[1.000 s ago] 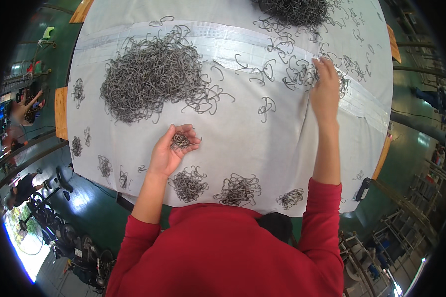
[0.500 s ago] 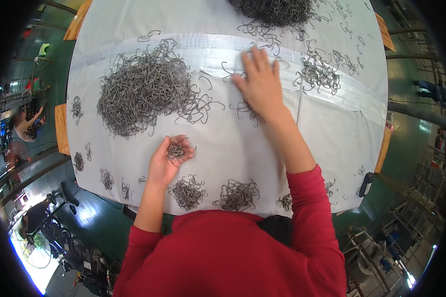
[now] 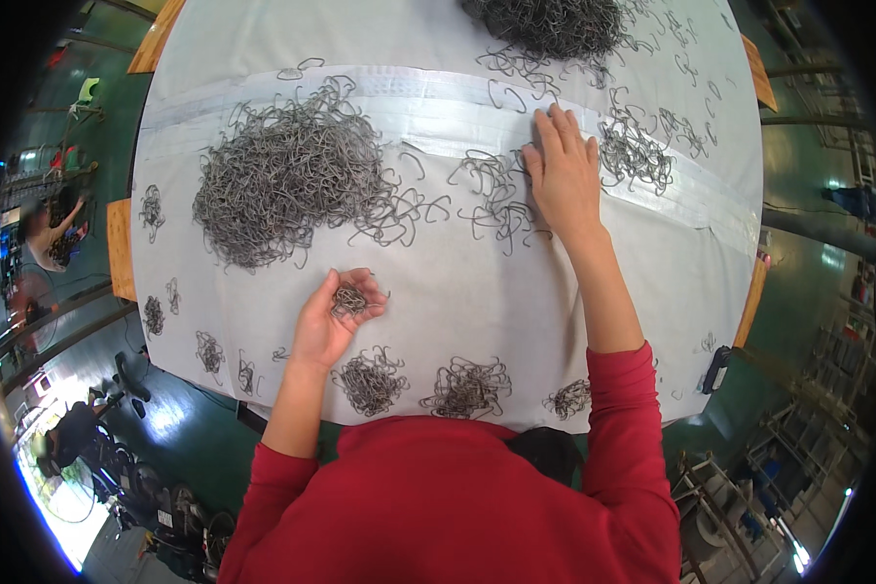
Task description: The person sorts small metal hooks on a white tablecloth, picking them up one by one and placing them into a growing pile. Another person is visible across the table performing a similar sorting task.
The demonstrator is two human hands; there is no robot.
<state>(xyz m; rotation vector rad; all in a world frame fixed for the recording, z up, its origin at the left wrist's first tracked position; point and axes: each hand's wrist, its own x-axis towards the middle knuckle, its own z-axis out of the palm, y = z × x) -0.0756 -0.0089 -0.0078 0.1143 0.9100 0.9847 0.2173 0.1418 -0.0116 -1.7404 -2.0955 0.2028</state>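
My left hand [image 3: 327, 316] is turned palm up, its fingers curled around a small bunch of wire hooks [image 3: 348, 300]. My right hand [image 3: 566, 180] lies palm down on the sheet with its fingers stretched; anything under the palm is hidden. Just left of it is a loose scatter of grey wire hooks [image 3: 496, 209], and close on its right a small heap of hooks [image 3: 635, 158]. A large heap of hooks [image 3: 287, 180] spreads beyond my left hand. Along the near edge sit smaller piles, among them one pile [image 3: 372, 382] and another pile [image 3: 465, 387].
A pale sheet [image 3: 438, 321] covers the table, with a strip of shiny tape [image 3: 399, 102] across it. At the far side stands a dark heap of hooks [image 3: 550, 24]. A small black object [image 3: 717, 370] rests at the right edge. Another person [image 3: 54, 234] is far off left.
My right hand has moved to the right across the sheet, uncovering the scattered hooks that lay beneath it. My left hand stays nearly in place with its bunch.
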